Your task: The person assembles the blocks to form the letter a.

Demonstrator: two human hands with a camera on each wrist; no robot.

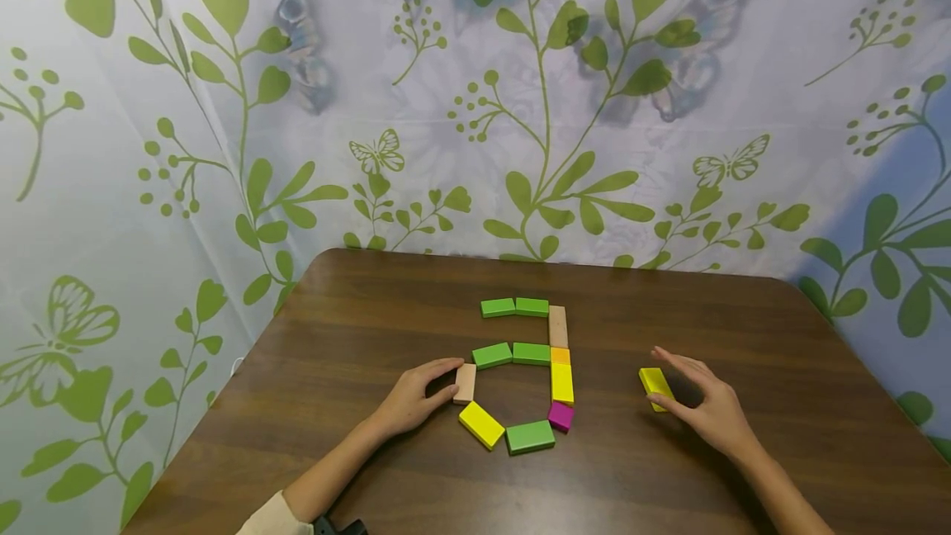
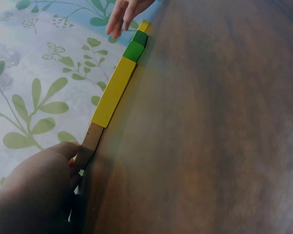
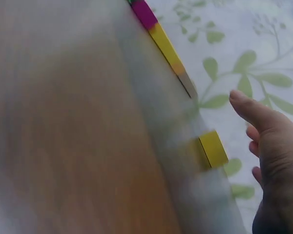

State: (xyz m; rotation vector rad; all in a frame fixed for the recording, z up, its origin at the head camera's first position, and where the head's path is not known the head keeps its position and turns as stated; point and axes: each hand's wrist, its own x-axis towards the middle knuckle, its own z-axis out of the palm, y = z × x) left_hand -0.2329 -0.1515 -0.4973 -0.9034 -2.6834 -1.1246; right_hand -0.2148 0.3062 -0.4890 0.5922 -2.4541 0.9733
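In the head view my left hand (image 1: pixel 416 396) touches a plain wooden block (image 1: pixel 464 384) with its fingertips, thumb and index finger apart. That block also shows beside the hand in the left wrist view, the fingers partly hidden behind it. My right hand (image 1: pixel 709 403) is by a separate yellow block (image 1: pixel 657 389), fingers spread and thumb near the block's lower edge. In the right wrist view a gap shows between this hand (image 3: pixel 278 161) and the yellow block (image 3: pixel 213 148). A tilted yellow block (image 1: pixel 481 425) lies just below the wooden one.
Green blocks (image 1: pixel 530 437) and several others form a looped outline flat on the brown table (image 1: pixel 386 304). Its right side has a wooden block (image 1: pixel 558 326), an orange and yellow stretch (image 1: pixel 562 384) and a magenta block (image 1: pixel 560 416). A leaf-patterned curtain (image 1: pixel 438 106) hangs behind.
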